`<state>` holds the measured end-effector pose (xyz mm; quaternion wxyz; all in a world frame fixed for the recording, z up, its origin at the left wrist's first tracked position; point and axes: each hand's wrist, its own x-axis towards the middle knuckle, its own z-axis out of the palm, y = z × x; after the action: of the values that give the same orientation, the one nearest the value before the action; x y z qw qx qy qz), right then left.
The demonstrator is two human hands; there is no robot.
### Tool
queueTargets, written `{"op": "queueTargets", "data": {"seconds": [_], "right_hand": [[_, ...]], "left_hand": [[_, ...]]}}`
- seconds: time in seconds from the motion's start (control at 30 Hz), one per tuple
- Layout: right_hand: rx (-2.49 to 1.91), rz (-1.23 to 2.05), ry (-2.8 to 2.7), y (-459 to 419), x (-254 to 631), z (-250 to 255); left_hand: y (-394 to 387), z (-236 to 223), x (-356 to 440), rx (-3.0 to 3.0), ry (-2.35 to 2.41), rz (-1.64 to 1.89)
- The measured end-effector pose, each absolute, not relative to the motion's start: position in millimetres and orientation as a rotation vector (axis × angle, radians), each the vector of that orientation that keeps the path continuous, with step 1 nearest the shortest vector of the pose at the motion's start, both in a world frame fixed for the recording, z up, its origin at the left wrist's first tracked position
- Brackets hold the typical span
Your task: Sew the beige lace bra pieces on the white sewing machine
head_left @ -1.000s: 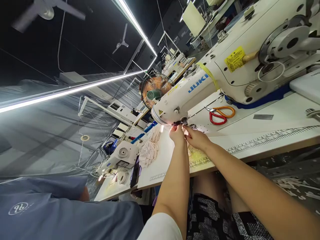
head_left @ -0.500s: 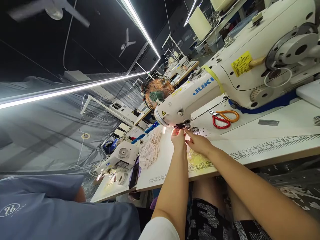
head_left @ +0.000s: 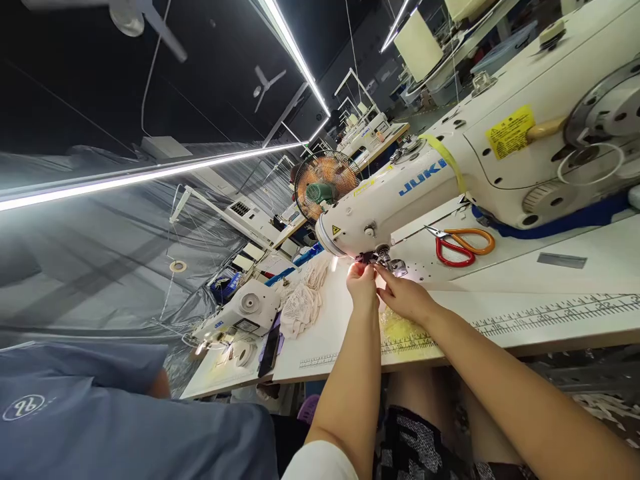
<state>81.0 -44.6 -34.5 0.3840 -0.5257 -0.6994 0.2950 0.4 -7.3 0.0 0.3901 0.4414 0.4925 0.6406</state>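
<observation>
While I watch from far off through the head cam, the big sewing machine (head_left: 473, 167) shows blue JUKI lettering plus one yellow label (head_left: 510, 132) with print too small to read. Another JUKI sits on a second machine (head_left: 250, 303) off to its left. Both hands are right up under the big one's head: the left hand (head_left: 362, 283) is pinching one small dark piece (head_left: 367, 258) there, and the right hand (head_left: 410, 300) has its index finger stretched to that spot, though tbh I can't tell if it's gripping. One pair of scissors (head_left: 465, 247), one red handle, one orange, lies right of that head; a numbered ruler scale (head_left: 565, 316) runs in front of the machine.
</observation>
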Motion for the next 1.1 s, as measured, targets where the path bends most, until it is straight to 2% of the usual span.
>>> {"op": "queueTargets", "data": {"seconds": [1.1], "right_hand": [[-1.455,0.729,-1.713,-43.5,81.5,-34.3]], "left_hand": [[-8.4,1.6,-3.8,1.174,1.263,1.547]]}}
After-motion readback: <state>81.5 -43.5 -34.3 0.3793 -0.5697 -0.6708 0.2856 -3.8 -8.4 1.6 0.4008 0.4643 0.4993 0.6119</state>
